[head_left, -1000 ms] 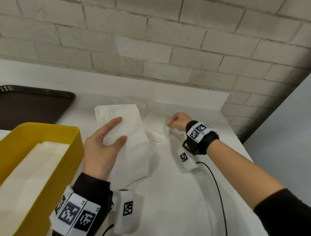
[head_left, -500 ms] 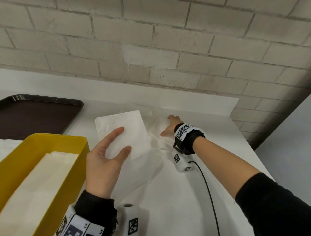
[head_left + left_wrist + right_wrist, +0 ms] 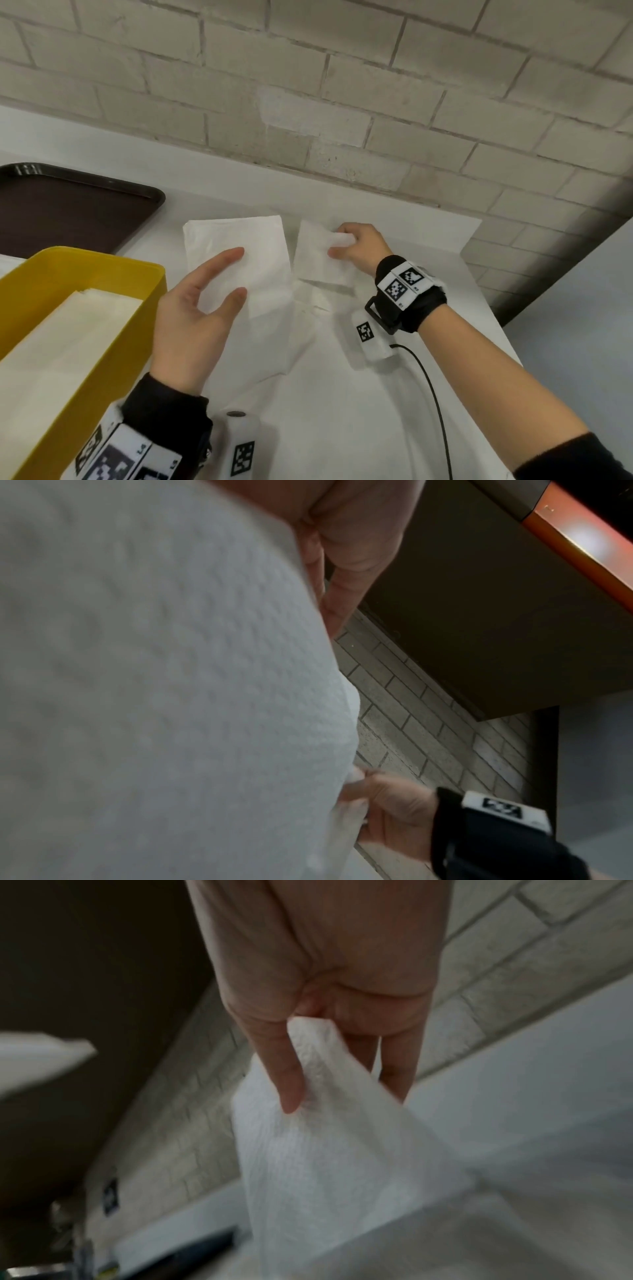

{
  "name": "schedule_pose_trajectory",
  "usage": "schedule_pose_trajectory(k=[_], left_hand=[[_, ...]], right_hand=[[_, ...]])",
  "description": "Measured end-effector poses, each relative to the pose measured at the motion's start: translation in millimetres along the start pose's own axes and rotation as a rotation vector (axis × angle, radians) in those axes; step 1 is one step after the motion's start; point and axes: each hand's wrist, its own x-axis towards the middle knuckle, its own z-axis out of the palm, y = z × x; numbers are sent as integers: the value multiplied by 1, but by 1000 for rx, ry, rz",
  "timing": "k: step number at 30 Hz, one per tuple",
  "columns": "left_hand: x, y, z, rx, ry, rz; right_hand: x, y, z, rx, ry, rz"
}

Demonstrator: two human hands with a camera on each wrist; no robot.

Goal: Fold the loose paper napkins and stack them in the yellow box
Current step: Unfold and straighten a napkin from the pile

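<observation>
My left hand (image 3: 239,274) holds a folded white napkin (image 3: 236,236) just above the table, index finger and thumb on top of it. That napkin (image 3: 154,669) fills most of the left wrist view. To its right, my right hand (image 3: 337,245) pinches the right edge of a second white napkin (image 3: 313,257) and lifts it off the table. In the right wrist view this napkin (image 3: 325,1150) hangs from the thumb and fingers of my right hand (image 3: 342,1096). The yellow box (image 3: 102,263) stands at the near left with a stack of folded napkins (image 3: 68,335) inside.
More loose white napkins (image 3: 301,308) lie flat on the white table (image 3: 342,411) under both hands. A dark brown tray (image 3: 68,212) sits at the back left. A brick wall (image 3: 308,102) runs close behind, and the table's edge drops off on the right.
My right hand, which was pressing on the second napkin, has pinched its edge and raised it. My left hand keeps its napkin in about the same place.
</observation>
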Motion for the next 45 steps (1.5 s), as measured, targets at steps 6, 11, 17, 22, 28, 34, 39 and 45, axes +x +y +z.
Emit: schedule_pose_trajectory(k=[6, 11, 17, 22, 28, 34, 39, 45], left_hand=[[1, 2, 2, -1, -7, 0], [-2, 5, 5, -70, -20, -30], [-5, 13, 10, -227, -38, -43], [-8, 24, 11, -357, -97, -34], [-9, 21, 14, -304, -91, -46], [-9, 18, 13, -305, -96, -57], [-10, 17, 12, -246, -179, 8], [-11, 15, 15, -255, -246, 23]], right_hand=[[-34, -47, -39, 262, 56, -218], [-71, -78, -65, 573, -55, -329], [-98, -91, -74, 551, -238, -482], [-105, -98, -76, 220, -255, -526], [-106, -93, -67, 383, -105, -447], [-114, -96, -67, 277, -125, -474], [-114, -107, -73, -69, -322, -547], [-121, -120, -84, -151, -582, -425]])
